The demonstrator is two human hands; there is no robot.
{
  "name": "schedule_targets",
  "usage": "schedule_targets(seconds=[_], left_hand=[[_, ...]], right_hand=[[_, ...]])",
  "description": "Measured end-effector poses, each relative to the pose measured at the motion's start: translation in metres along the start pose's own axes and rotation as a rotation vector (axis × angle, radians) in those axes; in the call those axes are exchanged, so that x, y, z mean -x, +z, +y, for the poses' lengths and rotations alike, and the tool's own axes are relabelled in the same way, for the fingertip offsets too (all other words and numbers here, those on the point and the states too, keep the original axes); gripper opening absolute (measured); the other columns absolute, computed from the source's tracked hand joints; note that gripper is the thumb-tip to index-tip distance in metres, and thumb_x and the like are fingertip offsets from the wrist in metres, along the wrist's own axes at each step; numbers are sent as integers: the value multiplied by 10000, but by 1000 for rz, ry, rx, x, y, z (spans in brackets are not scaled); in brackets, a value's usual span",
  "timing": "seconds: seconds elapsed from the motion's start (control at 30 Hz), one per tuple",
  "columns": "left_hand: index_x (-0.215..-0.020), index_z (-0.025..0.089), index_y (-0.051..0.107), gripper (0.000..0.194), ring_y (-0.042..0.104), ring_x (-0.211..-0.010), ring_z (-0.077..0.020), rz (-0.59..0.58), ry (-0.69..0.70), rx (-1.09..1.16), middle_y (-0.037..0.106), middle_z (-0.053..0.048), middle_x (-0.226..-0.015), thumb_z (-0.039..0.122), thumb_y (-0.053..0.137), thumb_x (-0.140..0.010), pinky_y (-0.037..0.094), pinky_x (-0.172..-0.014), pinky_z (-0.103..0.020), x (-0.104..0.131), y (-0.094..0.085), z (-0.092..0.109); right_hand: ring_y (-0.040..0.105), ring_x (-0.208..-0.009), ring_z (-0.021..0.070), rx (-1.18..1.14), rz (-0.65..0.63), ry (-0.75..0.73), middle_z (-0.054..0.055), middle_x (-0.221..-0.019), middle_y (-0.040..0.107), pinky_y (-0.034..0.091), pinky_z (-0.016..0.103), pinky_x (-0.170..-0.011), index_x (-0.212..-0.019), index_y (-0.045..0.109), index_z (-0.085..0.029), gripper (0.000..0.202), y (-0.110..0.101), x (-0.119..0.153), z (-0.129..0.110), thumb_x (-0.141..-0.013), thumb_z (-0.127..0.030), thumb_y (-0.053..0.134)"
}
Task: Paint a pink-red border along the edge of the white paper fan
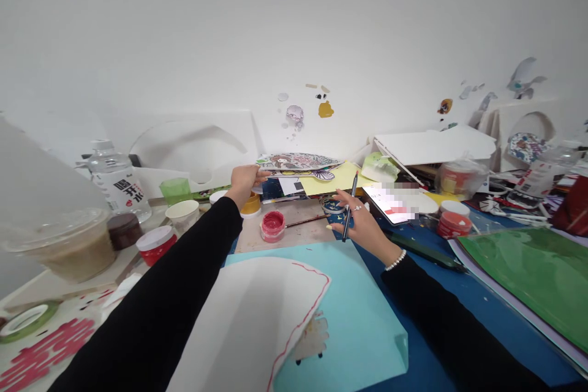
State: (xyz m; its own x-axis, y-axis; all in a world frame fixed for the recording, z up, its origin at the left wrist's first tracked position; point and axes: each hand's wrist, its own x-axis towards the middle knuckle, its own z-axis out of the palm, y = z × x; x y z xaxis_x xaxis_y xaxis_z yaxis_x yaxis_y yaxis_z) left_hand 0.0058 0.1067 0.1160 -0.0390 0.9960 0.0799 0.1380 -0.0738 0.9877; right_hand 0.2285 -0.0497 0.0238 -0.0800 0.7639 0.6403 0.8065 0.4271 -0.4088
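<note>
My left hand point(247, 185) reaches over the paint jars to the left end of a stack of decorated paper cutouts point(301, 162). Its fingers are bent together at the stack's edge; what they pinch is hidden. Between the fingers of my right hand point(356, 217) stands a slim black pen point(351, 205) with a reddish tip pointing up. Below both hands, a large white rounded sheet point(248, 312) with a red line along its edge lies on light-blue paper point(362, 312). An open jar of red paint point(272, 226) sits between my hands, a thin brush point(305, 221) beside it.
At left stand a water bottle point(117, 180), a paper cup point(182, 214), a red paint jar point(156, 244) and a lidded plastic bowl point(59, 242). A phone point(388, 202) lies beyond my right hand. Green sheets point(528, 282) cover the right side. A white wall point(294, 30) closes the back.
</note>
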Motion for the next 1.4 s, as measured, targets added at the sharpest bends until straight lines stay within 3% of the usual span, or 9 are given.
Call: schedule_targets(seconds=[0.1,0.23,0.37,0.47,0.63,0.87,1.1,1.3,1.4], left_hand=[[-979,121,533,231,572,-691,-114,-16,25,-25,587,-35,-876,297,479,-841,488,-610,-283,0,-7,-4],[-1124,142,441,325,548,-501,-71,86,120,-32,614,-1,-740,169,476,-802,426,-486,-193,10,-18,-7],[-1182,159,343,489,552,-480,-66,145,173,-48,636,-39,-851,119,467,-710,389,-432,-159,35,-31,-8],[-1142,167,376,469,572,-538,-91,124,170,-88,633,-52,-895,184,513,-693,406,-433,-170,53,-48,-4],[-1030,167,463,369,572,-582,-113,32,122,-210,640,-19,-756,201,570,-678,440,-501,-195,67,-88,-3],[-1150,190,315,508,586,-633,-148,40,42,-301,621,-38,-830,262,549,-704,465,-536,-240,88,-122,-46],[-1266,174,204,747,590,-803,-237,-87,39,-753,617,-67,-937,394,555,-644,431,-629,-291,103,-143,-92],[-1233,125,241,663,577,-843,-234,-323,-50,-1028,592,-78,-985,520,375,-717,396,-701,-301,115,-147,-94],[-1171,136,297,624,573,-840,-236,-348,-44,-1079,601,-69,-942,565,348,-721,389,-681,-295,119,-144,-90]], right_hand=[[479,-1021,240,8,-8,3,96,-1198,476,420,420,-841,-1326,195,-265,725,0,0,-1,-720,-326,589],[478,-1026,245,5,-14,7,99,-1193,478,421,426,-838,-1325,195,-266,717,-1,0,-2,-725,-334,582],[485,-1020,246,2,-31,25,99,-1189,479,433,423,-818,-1317,212,-269,709,-1,2,-2,-721,-359,585],[496,-1009,239,0,-48,34,95,-1177,487,443,410,-803,-1320,221,-278,678,0,2,-3,-740,-362,563],[510,-992,233,16,-27,8,83,-1130,531,442,398,-808,-1308,278,-264,598,-2,2,-7,-772,-359,525],[598,-774,182,-122,137,11,42,-839,648,471,328,-728,-1108,536,-224,338,-10,5,-15,-855,-371,368],[560,-608,134,-350,274,181,19,-679,615,468,269,-586,-1112,501,-180,366,-9,5,-16,-860,-390,337],[551,-649,133,-599,310,260,42,-743,617,443,249,-536,-1007,540,-180,312,-11,1,-15,-831,-397,402],[550,-640,125,-714,301,297,31,-729,610,426,238,-524,-943,564,-189,277,-12,0,-13,-820,-395,425]])
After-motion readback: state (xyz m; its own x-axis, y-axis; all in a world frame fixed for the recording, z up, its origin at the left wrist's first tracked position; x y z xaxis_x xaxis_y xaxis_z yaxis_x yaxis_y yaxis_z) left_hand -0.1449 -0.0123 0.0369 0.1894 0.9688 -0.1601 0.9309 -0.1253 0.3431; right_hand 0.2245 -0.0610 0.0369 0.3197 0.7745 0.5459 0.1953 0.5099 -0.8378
